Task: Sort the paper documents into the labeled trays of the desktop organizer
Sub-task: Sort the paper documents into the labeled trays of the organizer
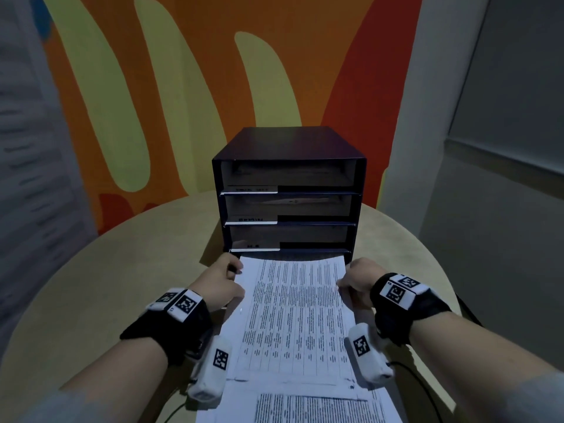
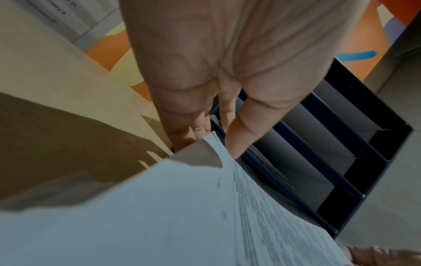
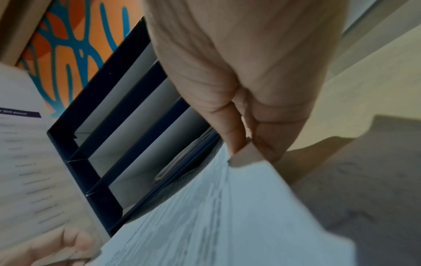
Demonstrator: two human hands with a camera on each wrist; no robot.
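A black desktop organizer with several stacked trays stands on the round table; white labels mark the tray fronts. A printed table document lies with its far edge at the mouth of the bottom tray. My left hand pinches the document's left edge, thumb on top. My right hand pinches its right edge. In both wrist views the sheet bends toward the organizer. The bottom tray holds some paper.
More printed sheets lie on the table nearest me, under the held document. The beige round table spreads to both sides. An orange and yellow patterned wall stands close behind the organizer.
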